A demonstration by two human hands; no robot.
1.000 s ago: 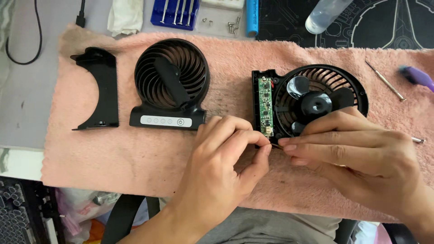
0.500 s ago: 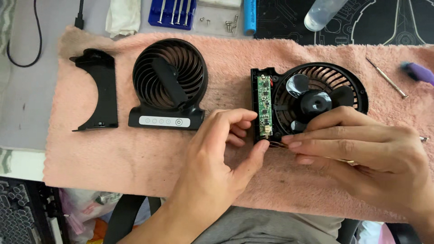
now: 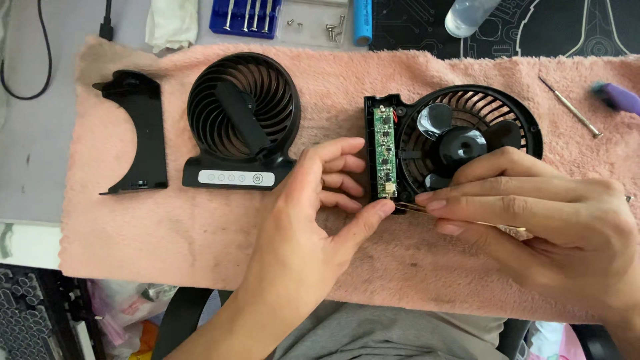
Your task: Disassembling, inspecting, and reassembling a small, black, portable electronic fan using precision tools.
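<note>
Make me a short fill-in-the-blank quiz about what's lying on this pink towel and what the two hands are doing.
1. The green circuit board sits along the ____ edge of the opened fan housing.
2. The right hand pinches slim metal ____ aimed at the board's lower end.
3. The left hand touches the housing's lower corner with its ____.
4. The black stand lies to the ____ of the fan's front grille.

Missing words: left; tweezers; thumb; left

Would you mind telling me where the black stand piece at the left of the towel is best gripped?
Grip the black stand piece across its narrow curved middle, coming from above: it lies flat on the pink towel, its ends flare wider, and both long edges are free.
</note>
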